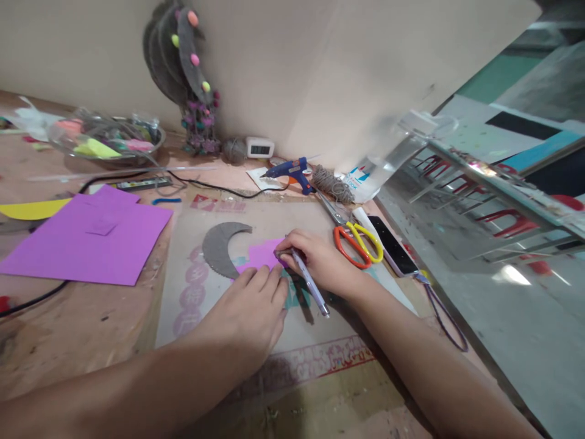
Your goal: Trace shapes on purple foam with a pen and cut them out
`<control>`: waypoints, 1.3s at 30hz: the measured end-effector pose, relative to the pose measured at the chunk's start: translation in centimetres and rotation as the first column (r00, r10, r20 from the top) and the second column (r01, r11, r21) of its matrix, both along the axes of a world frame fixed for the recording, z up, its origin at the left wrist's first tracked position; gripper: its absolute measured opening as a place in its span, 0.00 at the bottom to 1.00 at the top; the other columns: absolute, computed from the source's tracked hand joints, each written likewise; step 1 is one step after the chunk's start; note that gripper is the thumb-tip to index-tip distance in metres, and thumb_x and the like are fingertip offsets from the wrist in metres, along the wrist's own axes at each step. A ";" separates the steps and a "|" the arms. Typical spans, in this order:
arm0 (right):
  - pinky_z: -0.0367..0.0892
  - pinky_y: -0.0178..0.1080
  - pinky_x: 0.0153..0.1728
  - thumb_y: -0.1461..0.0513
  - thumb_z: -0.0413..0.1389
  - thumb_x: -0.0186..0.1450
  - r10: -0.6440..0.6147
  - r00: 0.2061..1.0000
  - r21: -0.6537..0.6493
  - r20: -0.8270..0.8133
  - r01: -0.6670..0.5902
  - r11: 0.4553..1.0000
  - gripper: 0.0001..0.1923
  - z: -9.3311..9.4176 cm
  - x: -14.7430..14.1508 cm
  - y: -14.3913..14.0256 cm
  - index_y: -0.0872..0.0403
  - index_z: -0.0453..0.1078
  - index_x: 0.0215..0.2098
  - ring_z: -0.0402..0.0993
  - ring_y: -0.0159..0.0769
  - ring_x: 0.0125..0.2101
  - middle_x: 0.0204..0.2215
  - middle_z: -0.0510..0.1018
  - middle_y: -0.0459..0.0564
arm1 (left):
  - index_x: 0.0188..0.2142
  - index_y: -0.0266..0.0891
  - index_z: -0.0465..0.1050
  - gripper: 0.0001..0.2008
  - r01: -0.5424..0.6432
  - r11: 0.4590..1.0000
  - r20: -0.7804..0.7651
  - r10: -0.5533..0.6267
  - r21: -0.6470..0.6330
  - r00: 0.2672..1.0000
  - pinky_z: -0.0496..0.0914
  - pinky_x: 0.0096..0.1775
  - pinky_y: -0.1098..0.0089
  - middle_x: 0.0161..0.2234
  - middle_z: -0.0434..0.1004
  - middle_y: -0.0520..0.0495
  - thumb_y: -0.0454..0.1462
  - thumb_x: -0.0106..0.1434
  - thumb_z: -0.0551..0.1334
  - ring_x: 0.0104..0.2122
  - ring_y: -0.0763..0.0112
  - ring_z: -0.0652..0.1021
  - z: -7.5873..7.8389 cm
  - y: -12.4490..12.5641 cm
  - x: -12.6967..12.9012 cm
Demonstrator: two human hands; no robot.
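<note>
Two hands at a small pink foam piece, one pinning it, one marking it.

Far left, a purple sheet [86, 241] lies spare, apart from the work. The left hand [249, 311] rests flat, fingers together, gripping nothing, pressing the pink piece [261, 255] onto the cardboard mat [292, 341], seemingly to steady it; the piece touches the grey crescent [222, 247]. The right hand [320, 259] is curled around a pen [309, 281], tip at the piece's right edge. Scissors [359, 244] lie just right. The hands hide the piece's near edge and the pen tip.

Head view, downward, near tabletop [68, 341]
</note>
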State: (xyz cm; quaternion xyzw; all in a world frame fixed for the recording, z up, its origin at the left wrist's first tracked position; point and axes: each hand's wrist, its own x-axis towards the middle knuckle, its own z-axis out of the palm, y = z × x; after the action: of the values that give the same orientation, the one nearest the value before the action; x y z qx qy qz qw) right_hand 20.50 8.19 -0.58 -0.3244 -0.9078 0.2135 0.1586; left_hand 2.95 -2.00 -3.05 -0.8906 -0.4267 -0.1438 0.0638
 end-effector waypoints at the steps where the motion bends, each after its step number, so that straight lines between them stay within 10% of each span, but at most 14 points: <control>1: 0.67 0.38 0.39 0.66 0.53 0.67 -0.008 1.000 0.017 0.025 0.008 1.000 0.05 0.2 0.0 0.0 0.55 0.71 0.39 0.72 0.36 0.36 0.36 0.74 0.51 | 0.53 0.26 0.72 0.20 0.002 1.000 0.001 -0.002 -0.005 1.000 0.70 0.49 0.53 0.52 0.77 0.31 0.35 0.66 0.53 0.50 0.50 0.77 0.0 0.0 0.0; 39: 0.65 0.38 0.35 0.64 0.46 0.73 0.050 0.967 0.211 0.248 -0.104 0.972 0.10 0.9 -0.6 -0.8 0.56 0.69 0.42 0.68 0.37 0.33 0.35 0.71 0.52 | 0.54 0.25 0.71 0.20 0.012 0.999 -0.016 -0.013 -0.042 1.000 0.69 0.49 0.54 0.51 0.77 0.31 0.35 0.66 0.52 0.50 0.50 0.76 0.5 0.1 -0.1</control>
State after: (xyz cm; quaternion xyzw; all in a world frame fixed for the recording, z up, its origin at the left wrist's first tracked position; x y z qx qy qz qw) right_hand 19.90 7.34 0.30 -0.2924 -0.9504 0.0756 0.0740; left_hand 2.86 -1.89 -2.53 -0.8956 -0.4234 -0.1280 0.0475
